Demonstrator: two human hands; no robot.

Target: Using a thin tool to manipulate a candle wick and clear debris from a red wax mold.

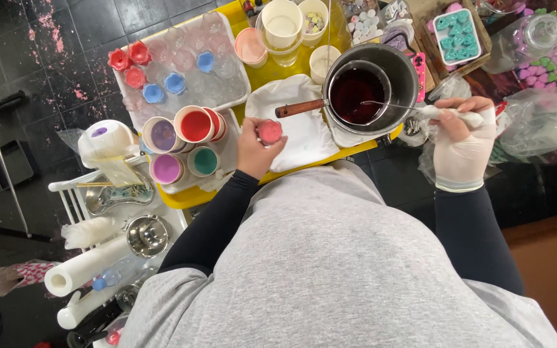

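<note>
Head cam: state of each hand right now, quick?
Left hand: closed on a small pink cup.
Right hand, gloved: closed on a spoon reaching into the pot.

4 paint cups [186, 143], 3 red moulds [129, 64], 2 blue [164, 88]

In my left hand [254, 149], just left of the frame's centre, I hold a small pink mould [269, 131] upright between my fingertips, its round top facing up, over the white cloth [298, 132]. My gloved right hand [462, 145], at right of centre, grips the white handle of a spoon [414, 109] that lies nearly level, its thin metal stem reaching left over the pot [372, 87] in the upper middle, which is filled with dark red liquid.
</note>
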